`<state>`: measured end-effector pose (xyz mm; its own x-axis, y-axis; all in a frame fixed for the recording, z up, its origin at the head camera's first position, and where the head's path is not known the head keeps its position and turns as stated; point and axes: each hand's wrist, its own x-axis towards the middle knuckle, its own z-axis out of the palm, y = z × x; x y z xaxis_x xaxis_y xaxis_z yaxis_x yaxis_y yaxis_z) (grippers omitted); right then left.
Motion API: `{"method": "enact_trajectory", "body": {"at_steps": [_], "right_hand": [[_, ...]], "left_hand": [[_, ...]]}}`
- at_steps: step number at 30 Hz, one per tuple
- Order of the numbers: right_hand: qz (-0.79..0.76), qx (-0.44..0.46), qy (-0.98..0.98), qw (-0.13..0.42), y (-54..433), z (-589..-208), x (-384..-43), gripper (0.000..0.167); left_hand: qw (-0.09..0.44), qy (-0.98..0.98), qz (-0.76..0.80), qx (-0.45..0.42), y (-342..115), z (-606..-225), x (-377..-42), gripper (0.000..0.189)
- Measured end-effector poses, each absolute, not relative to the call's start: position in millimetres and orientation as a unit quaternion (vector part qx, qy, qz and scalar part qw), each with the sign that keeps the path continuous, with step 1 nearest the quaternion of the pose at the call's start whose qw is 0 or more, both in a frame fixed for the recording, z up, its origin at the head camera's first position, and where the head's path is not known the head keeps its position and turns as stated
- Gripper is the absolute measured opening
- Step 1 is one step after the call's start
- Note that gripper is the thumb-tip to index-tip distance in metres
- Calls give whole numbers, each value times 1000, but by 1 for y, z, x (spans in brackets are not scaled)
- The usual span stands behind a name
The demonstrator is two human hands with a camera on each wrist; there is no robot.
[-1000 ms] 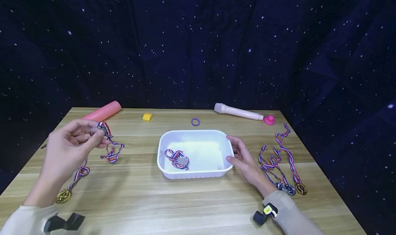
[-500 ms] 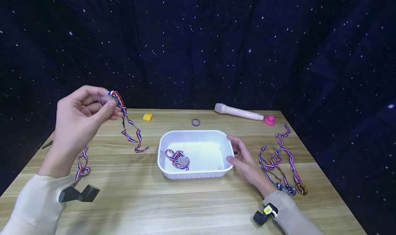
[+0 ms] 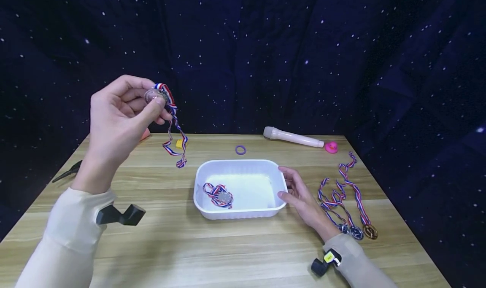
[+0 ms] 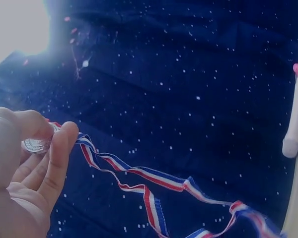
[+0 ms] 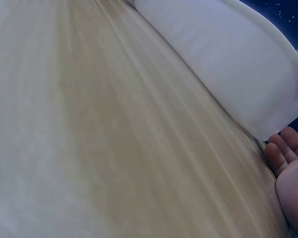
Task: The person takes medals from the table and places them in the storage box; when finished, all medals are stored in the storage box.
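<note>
My left hand point(image 3: 123, 109) is raised above the table's left side and pinches a silver medal point(image 3: 156, 95) between thumb and fingers. Its red, white and blue ribbon point(image 4: 154, 176) dangles free below the hand. At the middle of the table stands a white plastic tub point(image 3: 241, 214). Inside it, on the left, lies another silver medal point(image 3: 224, 197) with its ribbon bunched round it. My right hand point(image 3: 301, 197) grips the tub's right end, thumb over the rim and fingers along the outer wall. In the right wrist view the fingers point(image 5: 275, 157) show beneath the tub's corner.
Three medals with ribbons point(image 3: 351, 231) lie at the right. Along the back are a pink cylinder point(image 3: 146, 133) mostly behind my hand, a yellow block point(image 3: 179, 144), a purple ring point(image 3: 241, 149), a toy microphone point(image 3: 294, 138) and a pink duck point(image 3: 331, 147). A black object point(image 3: 68, 172) lies at left.
My left hand has lifted the silver medal up and to the right, and its ribbon now hangs longer. The right hand and the tub have stayed in place.
</note>
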<state>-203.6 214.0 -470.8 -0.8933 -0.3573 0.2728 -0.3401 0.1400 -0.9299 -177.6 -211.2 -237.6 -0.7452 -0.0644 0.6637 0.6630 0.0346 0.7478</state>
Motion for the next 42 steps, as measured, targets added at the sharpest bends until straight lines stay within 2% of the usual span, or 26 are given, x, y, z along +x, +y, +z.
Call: {"method": "enact_trajectory", "body": {"at_steps": [13,23,33,37,42], "right_hand": [[-612,-227,757,9,215,-471,-203,74],[-611,-230,757,9,212,-470,-203,74],[-613,-231,755,8,212,-470,-203,75],[-613,-229,756,9,213,-470,-203,75],[-613,-229,756,8,214,-470,-204,75]], "left_hand": [[240,-661,-656,-275,-170,-232,-191,18],[172,-728,-621,-233,-159,-292,-208,15],[117,-830,-515,-179,-166,-347,-203,16],[75,-844,-496,-187,-168,-361,-200,20],[18,-844,-490,-218,-168,-374,-199,37]]}}
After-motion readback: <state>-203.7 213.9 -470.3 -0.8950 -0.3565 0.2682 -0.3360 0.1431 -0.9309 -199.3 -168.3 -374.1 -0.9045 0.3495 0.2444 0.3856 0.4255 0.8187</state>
